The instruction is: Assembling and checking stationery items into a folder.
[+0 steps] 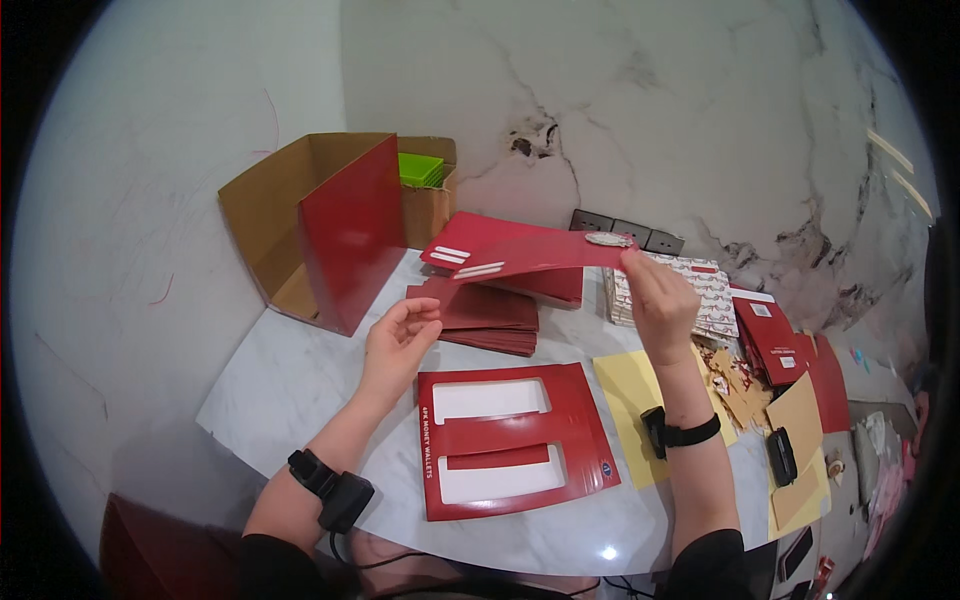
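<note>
My right hand (660, 303) pinches the right end of a long red envelope (545, 253) and holds it up, tilted. The envelope has white stripes at its left end and a pale oval decoration at its right. My left hand (395, 345) is empty, its fingers slightly curled and apart from the thumb, beside a stack of dark red envelopes (490, 318). Behind the raised envelope a pile of brighter red envelopes (475, 236) is partly hidden. Flat on the table in front of me lies a red cardboard sleeve (500, 434) with two cut-out windows.
A tall open red box (350, 240) stands at back left, with a bright green item (420, 170) in a carton behind it. White patterned packs (700, 290), yellow sheets (625, 405), paper scraps (735, 380) and a black stapler-like object (782, 457) lie to the right.
</note>
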`<state>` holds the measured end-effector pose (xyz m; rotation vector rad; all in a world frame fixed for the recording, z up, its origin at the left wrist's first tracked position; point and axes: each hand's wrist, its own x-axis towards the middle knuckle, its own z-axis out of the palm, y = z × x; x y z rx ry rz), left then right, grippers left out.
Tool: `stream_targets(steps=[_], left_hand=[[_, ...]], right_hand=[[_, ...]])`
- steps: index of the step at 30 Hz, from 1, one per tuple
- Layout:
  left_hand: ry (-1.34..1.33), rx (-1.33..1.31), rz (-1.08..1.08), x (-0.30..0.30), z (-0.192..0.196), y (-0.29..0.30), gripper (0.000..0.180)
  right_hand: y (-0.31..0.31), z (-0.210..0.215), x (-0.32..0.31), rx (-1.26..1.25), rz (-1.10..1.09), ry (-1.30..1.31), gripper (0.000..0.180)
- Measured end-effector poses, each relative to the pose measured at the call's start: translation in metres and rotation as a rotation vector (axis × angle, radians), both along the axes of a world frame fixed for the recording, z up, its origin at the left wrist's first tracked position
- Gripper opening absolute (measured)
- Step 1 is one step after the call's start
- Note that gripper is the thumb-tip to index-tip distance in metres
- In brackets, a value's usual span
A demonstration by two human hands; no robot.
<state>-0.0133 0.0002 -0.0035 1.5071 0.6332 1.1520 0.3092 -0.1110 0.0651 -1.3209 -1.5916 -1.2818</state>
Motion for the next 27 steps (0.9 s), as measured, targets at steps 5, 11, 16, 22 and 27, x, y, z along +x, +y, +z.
stream_targets(steps=[5, 11, 16, 22, 27], left_hand=[[-0.107, -0.327, -0.082, 0.003, 0.006, -0.004, 0.051], [-0.118, -0.154, -0.060, 0.000, 0.011, -0.006, 0.065], [-0.180, -0.352, -0.301, -0.003, 0.009, -0.001, 0.054], [-0.121, -0.358, -0.321, -0.001, 0.008, -0.004, 0.053], [-0.185, -0.297, -0.184, 0.001, 0.001, 0.002, 0.069]], right_hand=[[-0.003, 0.001, -0.004, 0.010, 0.058, -0.026, 0.020], [-0.011, 0.017, -0.019, 0.051, 0.057, -0.102, 0.015], [0.000, -0.002, -0.009, -0.416, -0.007, -0.111, 0.019], [-0.003, -0.007, 0.004, -0.685, 0.107, 0.030, 0.019], [-0.019, 0.035, -0.013, -0.069, 0.025, 0.049, 0.016]])
